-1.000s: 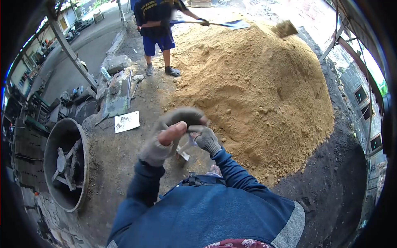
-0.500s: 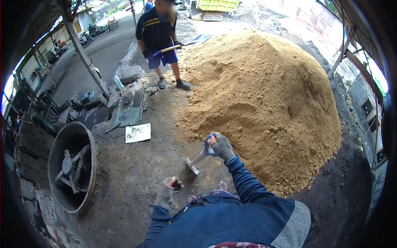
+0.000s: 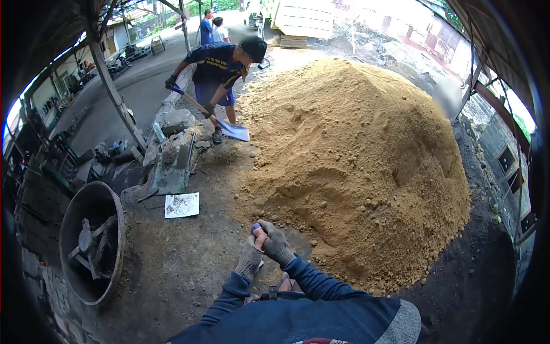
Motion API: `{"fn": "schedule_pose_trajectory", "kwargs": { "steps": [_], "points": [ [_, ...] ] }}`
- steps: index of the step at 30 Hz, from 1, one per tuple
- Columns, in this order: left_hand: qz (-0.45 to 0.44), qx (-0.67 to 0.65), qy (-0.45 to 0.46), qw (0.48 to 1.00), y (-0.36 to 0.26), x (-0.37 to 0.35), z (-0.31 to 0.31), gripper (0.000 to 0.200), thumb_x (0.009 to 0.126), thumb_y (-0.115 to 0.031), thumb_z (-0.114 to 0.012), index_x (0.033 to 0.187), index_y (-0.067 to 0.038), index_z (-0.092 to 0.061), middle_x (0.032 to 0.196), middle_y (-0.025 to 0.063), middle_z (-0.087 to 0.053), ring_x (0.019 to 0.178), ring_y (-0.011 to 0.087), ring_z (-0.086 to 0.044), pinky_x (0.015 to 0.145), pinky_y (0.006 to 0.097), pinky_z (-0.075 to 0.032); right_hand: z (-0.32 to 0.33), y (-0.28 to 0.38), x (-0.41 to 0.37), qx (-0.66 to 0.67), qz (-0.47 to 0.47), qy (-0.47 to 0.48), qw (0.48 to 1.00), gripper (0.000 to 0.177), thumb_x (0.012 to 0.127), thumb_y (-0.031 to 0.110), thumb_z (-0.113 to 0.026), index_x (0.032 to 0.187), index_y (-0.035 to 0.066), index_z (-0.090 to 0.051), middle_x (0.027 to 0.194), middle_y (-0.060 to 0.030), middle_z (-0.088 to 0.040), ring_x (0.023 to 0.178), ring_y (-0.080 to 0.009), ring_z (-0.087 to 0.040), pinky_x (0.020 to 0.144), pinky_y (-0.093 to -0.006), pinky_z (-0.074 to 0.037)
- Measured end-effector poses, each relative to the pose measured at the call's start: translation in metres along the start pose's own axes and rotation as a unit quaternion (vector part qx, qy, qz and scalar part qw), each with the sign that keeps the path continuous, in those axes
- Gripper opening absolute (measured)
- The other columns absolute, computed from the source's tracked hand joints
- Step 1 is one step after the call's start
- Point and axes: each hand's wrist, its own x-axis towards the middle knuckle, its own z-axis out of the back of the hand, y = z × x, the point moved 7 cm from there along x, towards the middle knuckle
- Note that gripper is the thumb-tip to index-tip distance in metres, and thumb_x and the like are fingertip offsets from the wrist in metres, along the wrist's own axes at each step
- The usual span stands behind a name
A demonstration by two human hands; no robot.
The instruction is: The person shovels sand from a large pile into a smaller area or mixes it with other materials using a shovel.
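Both of my gloved hands meet at the blue-ended handle of a shovel [image 3: 254, 228] in front of my body. My right hand [image 3: 277, 245] is closed round the top of the handle. Pressed against it, my left hand [image 3: 250, 258] is also closed at the handle. The gloves are grey and leave fingertips bare. Most of the shaft and blade is hidden under my hands; only a small pale bit shows below them. A large mound of yellow-brown sand [image 3: 366, 160] rises just ahead and to the right.
A co-worker [image 3: 220, 71] bends at the mound's far left with another shovel [image 3: 232, 131]. At left stands a round mixing pan [image 3: 121, 241] with metal arms inside. A white board [image 3: 182, 205], a metal plate [image 3: 171, 175] and a wooden post [image 3: 112, 74] lie beyond. A truck [image 3: 301, 20] is behind.
My left hand has come up to join my right at the shovel handle, which moved left and down. The co-worker has bent over and lowered the other shovel's blade toward the ground.
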Motion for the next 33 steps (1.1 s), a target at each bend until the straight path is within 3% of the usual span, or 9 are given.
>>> {"fn": "schedule_pose_trajectory", "kwargs": {
  "steps": [5,10,12,14,17,23,25,26,33],
  "points": [
    [0.100,-0.032,-0.091,0.990,0.045,0.024,-0.012,0.026,0.088,-0.024,-0.065,0.094,0.000,-0.057,0.079,0.0088,-0.063,0.059,0.0181,-0.061,0.052,0.0311,-0.051,0.025,-0.039,-0.004,0.100,-0.098,0.157,0.978,0.030,0.085,0.018,-0.063,0.110,0.002,-0.065,0.100,-0.0163,-0.067,0.091,-0.0239,-0.064,0.080,-0.0345,-0.049],
    [0.118,-0.123,-0.049,0.984,0.033,0.020,-0.053,0.023,0.087,-0.016,-0.065,0.090,-0.004,-0.046,0.066,0.0055,-0.056,0.055,0.0162,-0.060,0.047,0.0318,-0.051,0.066,-0.145,-0.018,0.059,-0.151,0.132,0.978,0.028,0.092,0.025,-0.058,0.111,0.005,-0.063,0.094,-0.0055,-0.065,0.080,-0.0160,-0.062,0.065,-0.0320,-0.052],
    [0.124,-0.081,-0.003,0.989,0.013,0.012,-0.078,0.019,0.087,-0.014,-0.064,0.088,-0.002,-0.049,0.067,0.0065,-0.057,0.054,0.0165,-0.059,0.046,0.0326,-0.051,0.070,-0.181,-0.048,0.259,-0.421,0.147,0.857,0.026,0.094,0.029,-0.056,0.111,0.010,-0.062,0.088,-0.0031,-0.063,0.071,-0.0136,-0.058,0.061,-0.0317,-0.050],
    [0.133,-0.034,0.013,0.990,0.016,0.012,-0.095,0.018,0.084,-0.014,-0.067,0.086,-0.001,-0.053,0.066,0.0065,-0.057,0.054,0.0168,-0.058,0.047,0.0321,-0.051,0.051,-0.239,-0.073,0.437,-0.489,0.197,0.728,0.026,0.094,0.031,-0.055,0.110,0.010,-0.059,0.084,-0.0018,-0.061,0.067,-0.0117,-0.054,0.063,-0.0295,-0.048],
    [0.072,0.157,0.067,0.983,-0.008,0.012,-0.121,0.018,0.080,-0.015,-0.069,0.084,-0.002,-0.057,0.064,0.0060,-0.056,0.051,0.0148,-0.056,0.047,0.0300,-0.049,0.045,-0.255,-0.087,0.355,-0.556,0.173,0.732,0.032,0.098,0.043,-0.046,0.102,0.013,-0.055,0.080,-0.0025,-0.061,0.061,-0.0166,-0.059,0.045,-0.0342,-0.046],
    [0.130,0.097,0.279,0.946,-0.096,-0.008,-0.174,0.027,0.079,-0.017,-0.069,0.097,-0.003,-0.055,0.074,0.0031,-0.060,0.054,0.0090,-0.055,0.048,0.0236,-0.047,0.056,-0.197,-0.048,0.447,-0.442,0.082,0.773,0.045,0.099,0.050,-0.035,0.109,0.011,-0.056,0.098,-0.0089,-0.064,0.083,-0.0265,-0.062,0.078,-0.0484,-0.054],
    [0.093,0.097,0.321,0.937,-0.102,-0.005,-0.167,0.029,0.079,-0.017,-0.069,0.099,-0.003,-0.054,0.074,0.0037,-0.060,0.055,0.0088,-0.056,0.049,0.0228,-0.047,0.001,-0.291,-0.058,0.687,-0.517,0.014,0.510,0.050,0.099,0.053,-0.033,0.109,0.009,-0.054,0.094,-0.0118,-0.064,0.086,-0.0314,-0.061,0.084,-0.0499,-0.052],
    [0.074,0.097,0.342,0.932,-0.108,-0.003,-0.162,0.030,0.079,-0.018,-0.068,0.100,-0.002,-0.054,0.074,0.0040,-0.061,0.055,0.0087,-0.056,0.049,0.0223,-0.047,0.032,-0.241,-0.041,0.605,-0.545,-0.031,0.580,0.049,0.096,0.053,-0.041,0.106,0.007,-0.053,0.092,-0.0139,-0.062,0.081,-0.0306,-0.060,0.078,-0.0493,-0.053],
    [0.094,-0.069,0.372,0.921,-0.144,0.048,-0.059,0.039,0.073,-0.019,-0.072,0.103,0.000,-0.056,0.084,0.0083,-0.063,0.066,0.0121,-0.061,0.061,0.0260,-0.051,0.081,-0.337,0.047,0.627,-0.376,-0.249,0.635,0.019,0.082,0.029,-0.053,0.082,0.010,-0.051,0.067,-0.0076,-0.055,0.062,-0.0249,-0.054,0.059,-0.0388,-0.050]
  ]
}}
